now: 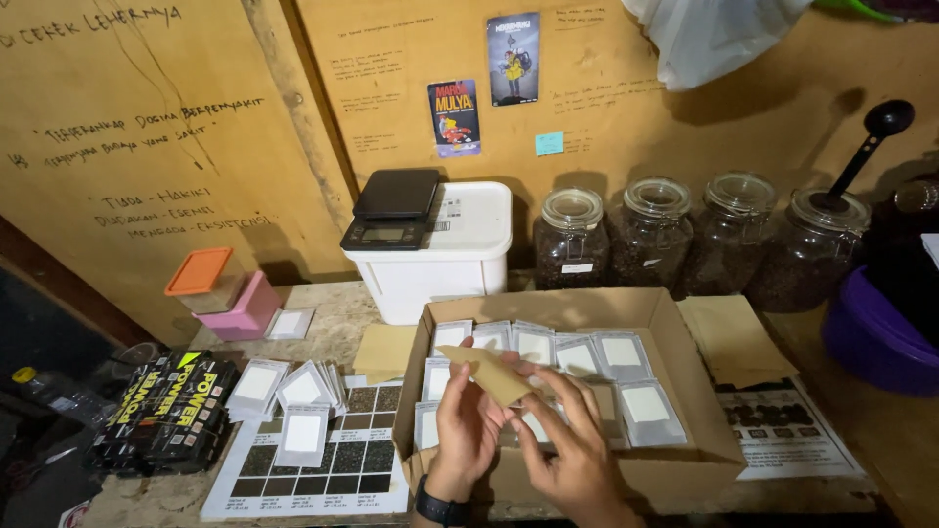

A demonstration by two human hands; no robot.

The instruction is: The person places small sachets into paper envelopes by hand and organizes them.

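your left hand (465, 425) + right hand (567, 445) both pinching brown paper pouch (494, 374) | over cardboard box (685, 332), lower centre | box nearly full of white sachets (646, 403) | loose sachets (293, 391) left on worktop (333, 313)

Four glass jars (690, 235), black scale (393, 208)

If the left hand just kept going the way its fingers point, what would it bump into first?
Past the brown paper pouch it holds, the left hand would probably first meet the silver sachets in the cardboard box; depth is uncertain.
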